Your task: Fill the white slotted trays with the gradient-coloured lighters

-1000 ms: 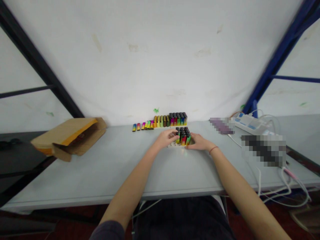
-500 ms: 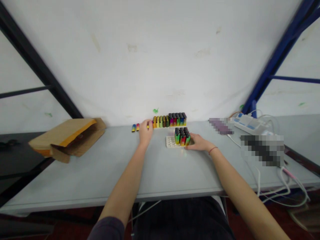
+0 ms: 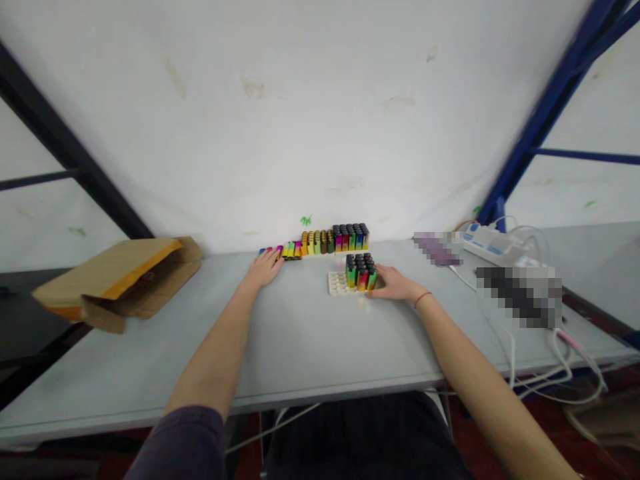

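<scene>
Several colourful lighters (image 3: 292,251) lie in a row near the wall. My left hand (image 3: 263,269) rests palm down at the row's left end, fingers stretched out over the lighters there and partly covering them. A white holed tray (image 3: 337,283) carries a block of upright, black-topped lighters (image 3: 361,273) on its right part; holes show on its left. Around the tray's right end curls my right hand (image 3: 397,283), thumb at the near corner and fingers beside the lighters.
Behind stand yellow to dark lighters (image 3: 317,243) and a full block of black-topped lighters (image 3: 351,237). An opened brown paper package (image 3: 115,273) lies left. On the right are a blurred-out purple item (image 3: 436,249), a white power strip (image 3: 493,247) and loose cables (image 3: 565,387).
My left hand has moved left and lowered, its fingers now spread over the lying lighters. More lying lighters show to its right. My right hand stays at the tray.
</scene>
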